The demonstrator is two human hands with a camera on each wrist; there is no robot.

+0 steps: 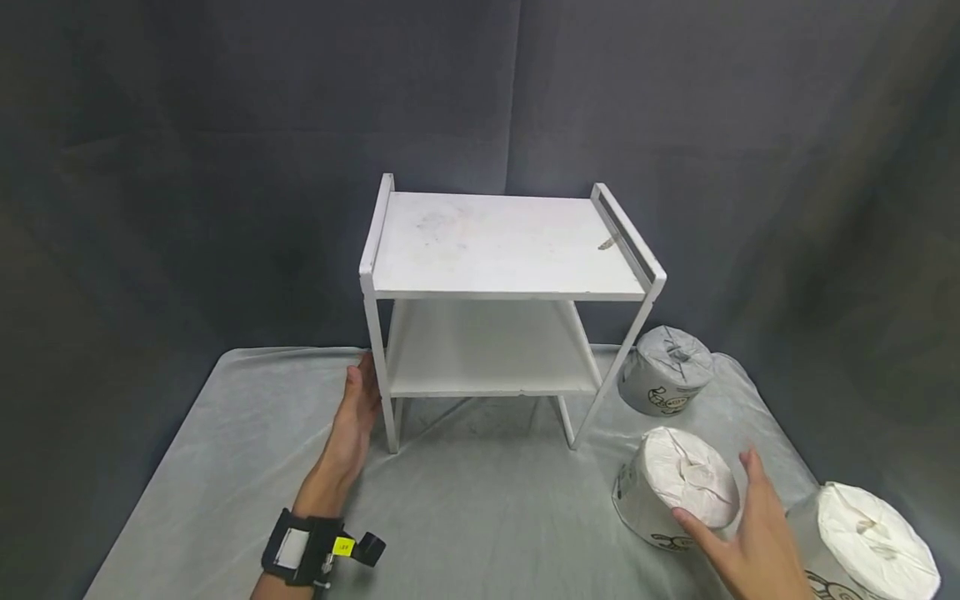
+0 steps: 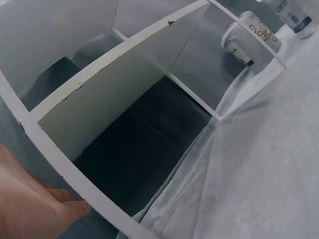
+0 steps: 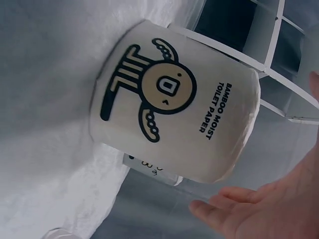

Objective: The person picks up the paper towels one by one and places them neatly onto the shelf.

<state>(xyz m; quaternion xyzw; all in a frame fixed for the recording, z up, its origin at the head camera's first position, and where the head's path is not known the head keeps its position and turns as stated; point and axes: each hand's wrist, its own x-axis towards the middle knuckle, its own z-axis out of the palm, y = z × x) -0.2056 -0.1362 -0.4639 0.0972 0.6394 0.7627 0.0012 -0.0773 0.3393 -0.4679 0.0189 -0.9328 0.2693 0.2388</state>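
Note:
A white two-tier shelf (image 1: 510, 246) stands at the back of the cloth-covered table. My left hand (image 1: 352, 421) rests along its left front leg, fingers straight; the left wrist view shows the fingertips at the white frame. Three wrapped toilet paper rolls are on the right side. Over the middle toilet paper roll (image 1: 686, 487), my right hand (image 1: 757, 533) reaches with thumb and fingers spread, holding nothing. That roll's printed side (image 3: 169, 94) fills much of the right wrist view, with the hand just beyond its top edge.
Behind the middle roll, another toilet paper roll (image 1: 666, 371) stands near the shelf's right leg. A third roll (image 1: 862, 542) sits at the near right edge. Grey cloth (image 1: 480, 100) hangs behind the table, and a pale cloth (image 1: 487, 500) covers it.

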